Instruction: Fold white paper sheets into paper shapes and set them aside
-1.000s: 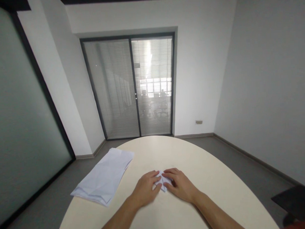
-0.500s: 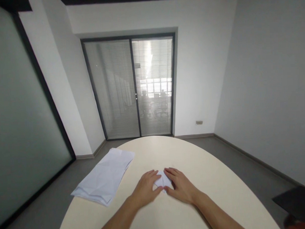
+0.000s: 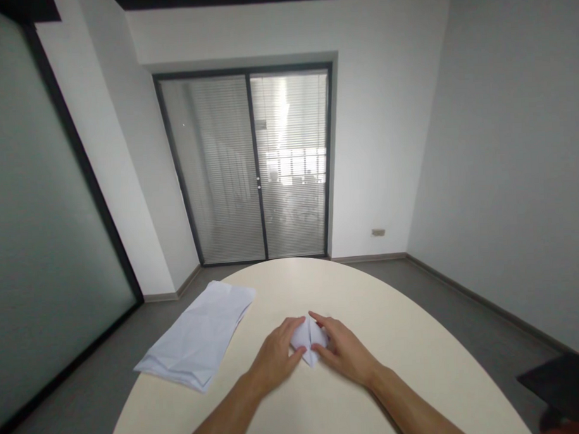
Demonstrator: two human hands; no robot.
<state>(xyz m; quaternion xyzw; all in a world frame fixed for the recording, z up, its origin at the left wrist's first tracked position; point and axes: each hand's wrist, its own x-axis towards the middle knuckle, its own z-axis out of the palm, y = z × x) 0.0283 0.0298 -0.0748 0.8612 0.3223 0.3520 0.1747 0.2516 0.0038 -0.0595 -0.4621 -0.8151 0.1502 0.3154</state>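
Note:
A small piece of folded white paper [image 3: 301, 337] lies on the table between my hands, with a crease or split running down its middle and a point towards me. My left hand [image 3: 276, 350] grips its left side, thumb at the near edge and fingers at the far edge. On the right side, my right hand [image 3: 344, 349] grips it the same way, thumb close to the middle line. The fingers hide the paper's outer edges in part.
A stack of creased white paper sheets [image 3: 198, 334] rests at the left of the round cream table [image 3: 390, 378], slightly over its edge. Beyond are a glass door with blinds [image 3: 212, 175] and white walls. A dark flat object [image 3: 561, 385] shows at lower right.
Both hands' fingers have shifted outward and up, and the thumbs have drawn a little apart. More of the folded paper and its middle line now shows.

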